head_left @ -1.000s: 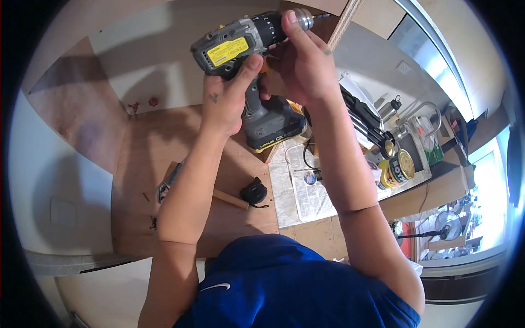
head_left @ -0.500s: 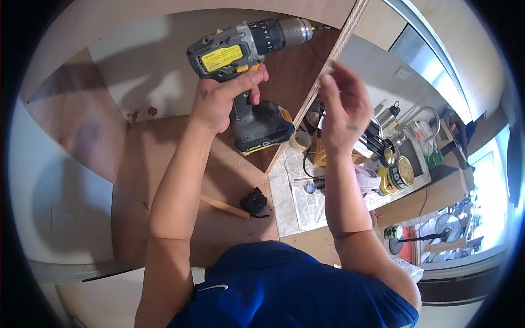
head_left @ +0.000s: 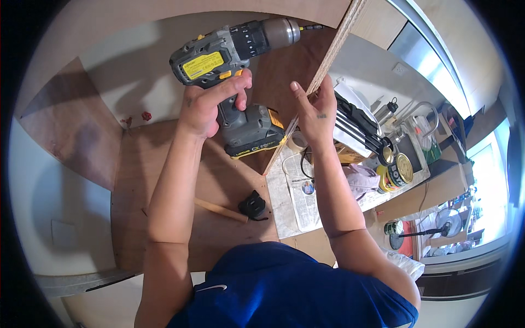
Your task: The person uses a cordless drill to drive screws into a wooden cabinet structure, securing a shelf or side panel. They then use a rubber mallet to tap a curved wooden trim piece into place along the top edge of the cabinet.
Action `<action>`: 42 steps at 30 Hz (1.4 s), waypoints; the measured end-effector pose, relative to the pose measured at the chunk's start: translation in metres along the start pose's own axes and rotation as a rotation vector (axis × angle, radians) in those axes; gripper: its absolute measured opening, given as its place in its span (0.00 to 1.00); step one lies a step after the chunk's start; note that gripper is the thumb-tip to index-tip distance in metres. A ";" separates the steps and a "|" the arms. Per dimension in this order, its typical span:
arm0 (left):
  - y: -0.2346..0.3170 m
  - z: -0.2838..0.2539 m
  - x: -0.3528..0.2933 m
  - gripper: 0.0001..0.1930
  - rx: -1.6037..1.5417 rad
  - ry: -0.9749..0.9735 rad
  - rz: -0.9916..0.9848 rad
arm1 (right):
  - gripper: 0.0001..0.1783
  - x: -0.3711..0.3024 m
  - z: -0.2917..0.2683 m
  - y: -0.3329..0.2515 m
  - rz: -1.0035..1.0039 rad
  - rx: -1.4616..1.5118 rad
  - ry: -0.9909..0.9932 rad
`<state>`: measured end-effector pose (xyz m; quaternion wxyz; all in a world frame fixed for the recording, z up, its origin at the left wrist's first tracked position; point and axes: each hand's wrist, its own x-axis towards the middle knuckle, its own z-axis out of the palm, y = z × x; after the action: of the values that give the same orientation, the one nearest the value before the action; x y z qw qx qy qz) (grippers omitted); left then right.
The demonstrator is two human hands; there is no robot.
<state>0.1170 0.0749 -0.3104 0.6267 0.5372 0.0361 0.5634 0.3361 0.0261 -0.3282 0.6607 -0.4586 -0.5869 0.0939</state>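
Drill (head_left: pixel 232 50), a cordless one, sits in the left hand (head_left: pixel 209 106), which wraps its handle (head_left: pixel 229 116). Its long body runs left to right, and its bit (head_left: pixel 313 27) points right and a little up, toward the edge of the wooden panel (head_left: pixel 296 61). The right hand (head_left: pixel 317 117) is farther off, below the bit, thumb and fingers apart, with nothing seen in it.

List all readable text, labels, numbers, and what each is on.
Wording not copied; locations only:
Drill, yellow label: small print, too blurred
Collar: white numbers, partly readable
Battery pack: lettering, partly readable
Yellow-black can: large letters
Newspaper: too small
Blue shirt: white logo mark
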 end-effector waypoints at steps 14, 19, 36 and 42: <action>0.014 -0.006 -0.003 0.10 0.089 0.004 0.011 | 0.24 0.010 0.025 -0.080 0.291 0.946 0.036; 0.018 -0.001 -0.010 0.11 0.109 0.005 0.024 | 0.20 0.028 0.043 -0.087 0.302 1.285 0.087; 0.009 -0.019 -0.151 0.16 0.122 0.257 -0.111 | 0.18 -0.050 0.049 -0.039 0.555 0.929 -0.228; 0.028 -0.069 -0.275 0.12 0.159 0.609 -0.109 | 0.12 -0.235 0.107 0.056 0.056 -0.372 -1.068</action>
<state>-0.0464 -0.0924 -0.4730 0.5725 0.3882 0.2948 0.6592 0.1986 -0.0450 -0.5421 0.1774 -0.4717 -0.8338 0.2253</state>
